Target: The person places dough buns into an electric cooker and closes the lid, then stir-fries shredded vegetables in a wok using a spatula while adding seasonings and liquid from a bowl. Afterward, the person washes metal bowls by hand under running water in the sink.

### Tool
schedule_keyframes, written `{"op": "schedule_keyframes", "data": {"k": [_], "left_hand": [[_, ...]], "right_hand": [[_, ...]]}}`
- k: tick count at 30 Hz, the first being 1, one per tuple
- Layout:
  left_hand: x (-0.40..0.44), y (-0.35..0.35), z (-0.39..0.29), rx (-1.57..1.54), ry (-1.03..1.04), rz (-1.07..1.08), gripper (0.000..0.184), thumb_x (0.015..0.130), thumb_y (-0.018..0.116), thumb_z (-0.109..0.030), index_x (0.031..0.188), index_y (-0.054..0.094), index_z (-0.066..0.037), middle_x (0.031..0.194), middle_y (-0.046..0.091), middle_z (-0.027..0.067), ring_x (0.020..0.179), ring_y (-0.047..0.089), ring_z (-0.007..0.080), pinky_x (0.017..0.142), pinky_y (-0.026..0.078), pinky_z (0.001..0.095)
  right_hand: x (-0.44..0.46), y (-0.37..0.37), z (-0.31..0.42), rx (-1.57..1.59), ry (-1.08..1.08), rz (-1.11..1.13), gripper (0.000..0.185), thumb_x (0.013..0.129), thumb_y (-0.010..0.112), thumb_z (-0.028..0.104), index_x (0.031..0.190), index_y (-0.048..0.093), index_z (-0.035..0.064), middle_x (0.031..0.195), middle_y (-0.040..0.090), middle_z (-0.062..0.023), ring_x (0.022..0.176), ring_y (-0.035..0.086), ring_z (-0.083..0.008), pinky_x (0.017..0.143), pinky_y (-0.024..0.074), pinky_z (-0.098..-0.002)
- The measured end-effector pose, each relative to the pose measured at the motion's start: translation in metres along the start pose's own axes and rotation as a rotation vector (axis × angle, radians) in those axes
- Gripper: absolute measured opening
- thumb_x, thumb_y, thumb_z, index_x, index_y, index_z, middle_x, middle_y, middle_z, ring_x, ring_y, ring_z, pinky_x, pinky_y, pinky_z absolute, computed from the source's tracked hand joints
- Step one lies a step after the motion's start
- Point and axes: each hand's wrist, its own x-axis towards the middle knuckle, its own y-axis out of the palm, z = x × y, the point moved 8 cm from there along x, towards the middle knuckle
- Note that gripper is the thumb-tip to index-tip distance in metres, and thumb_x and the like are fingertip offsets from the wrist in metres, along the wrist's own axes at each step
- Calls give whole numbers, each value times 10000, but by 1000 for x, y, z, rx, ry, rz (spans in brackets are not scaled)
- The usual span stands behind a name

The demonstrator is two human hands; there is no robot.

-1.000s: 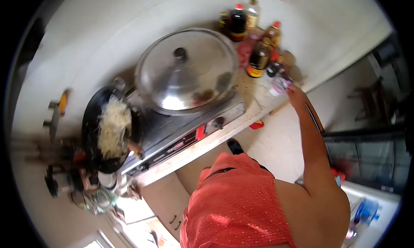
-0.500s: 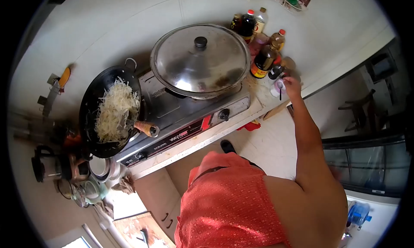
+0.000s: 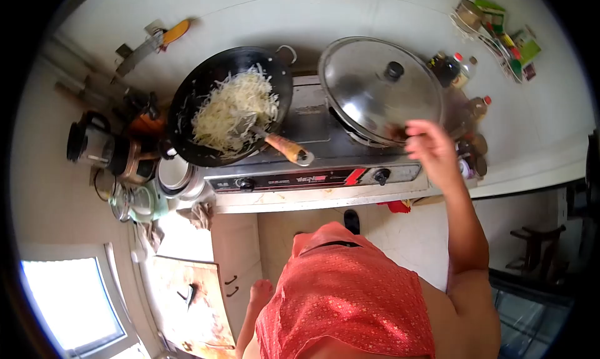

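My right hand (image 3: 432, 151) is in the air in front of the lidded pan's right side, a little blurred. Its fingers point left and are apart, with nothing seen in them. Low beside my body, my left hand (image 3: 261, 291) hangs near the cabinet door; its fingers are not clear. A black wok (image 3: 181, 124) on the left burner holds pale shredded vegetable (image 3: 234, 106), perhaps potato. A spatula with a worn wooden handle (image 3: 289, 149) rests in it, handle toward me. Right of the wok, a large domed steel lid (image 3: 369, 78) covers the other burner.
Seasoning bottles (image 3: 478, 109) stand right of the stove, partly behind my hand. A cleaver (image 3: 140, 53) hangs on the wall. A blender (image 3: 90, 140) and stacked bowls (image 3: 174, 171) are on the left. A cutting board (image 3: 203, 296) lies lower left.
My right hand has left the small white container by the bottles and moved left toward the lidded pan. My view has turned left, and my left hand has come into sight.
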Motion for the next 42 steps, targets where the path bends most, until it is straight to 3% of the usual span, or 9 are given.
{"op": "schedule_keyframes", "data": {"k": [1, 3, 6, 10, 23, 29, 36, 41, 42], "left_hand": [[-1, -4, -34, 109, 194, -31, 224, 836, 536, -203, 689, 582, -40, 656, 590, 88, 578, 563, 191, 527, 466, 331], [-10, 8, -24, -360, -417, 25, 209, 849, 532, -181, 691, 556, -46, 632, 532, 30, 564, 513, 137, 503, 447, 292], [-17, 5, -51, -442, -347, -9, 207, 863, 511, -176, 701, 544, -52, 623, 492, 2, 575, 498, 102, 503, 429, 263], [-37, 11, -36, -590, -507, -76, 201, 854, 504, -161, 705, 561, -39, 617, 507, 5, 560, 496, 106, 509, 433, 263], [-87, 17, 46, -747, -624, -257, 248, 850, 538, -181, 681, 598, -10, 592, 544, 0, 534, 492, 92, 495, 410, 276], [-87, 27, 80, -914, -599, -290, 221, 852, 551, -178, 730, 615, -5, 621, 575, 12, 551, 511, 92, 502, 424, 273], [-86, 50, 135, -650, -663, -147, 227, 823, 541, -178, 714, 635, -2, 600, 576, 2, 555, 505, 79, 498, 410, 280], [-81, 11, 87, -718, -582, -206, 262, 820, 535, -209, 669, 614, -10, 576, 558, 8, 545, 496, 82, 495, 402, 293], [-80, 8, 81, -749, -583, -211, 265, 821, 534, -212, 671, 612, -9, 580, 559, 11, 547, 497, 83, 496, 403, 294]], "right_hand": [[12, 37, 26, -60, -41, 151, 368, 856, 640, 162, 1192, 529, 62, 1019, 565, -79, 741, 602, -106, 627, 513, -226], [29, 98, 54, -183, -90, 390, 428, 833, 662, 179, 1212, 508, 54, 980, 578, -115, 750, 620, -168, 655, 518, -287], [56, 151, 62, -441, -290, 528, 483, 766, 667, 151, 1205, 500, 39, 971, 597, -200, 847, 620, -323, 763, 481, -381], [93, 179, 52, -581, 2, 730, 309, 762, 541, 145, 1060, 549, 64, 961, 635, -152, 894, 603, -332, 737, 462, -420], [195, 145, 79, -1681, -162, 557, 143, 789, 597, 204, 900, 670, 148, 886, 667, -92, 824, 635, -312, 680, 513, -414], [168, 189, 96, -1221, -727, 295, 216, 782, 563, 116, 976, 617, 194, 791, 601, -82, 782, 607, -296, 629, 471, -437], [152, 128, 96, -1419, -83, 688, 135, 811, 574, 198, 907, 646, 136, 794, 611, -133, 805, 607, -290, 683, 469, -411], [147, 210, 36, -709, -350, 626, 364, 810, 615, 214, 1138, 574, 62, 784, 609, -133, 669, 590, -260, 584, 455, -388], [150, 210, 25, -523, 0, 636, 391, 834, 599, 217, 1193, 544, 70, 750, 587, -95, 586, 538, -189, 502, 418, -332]]}}
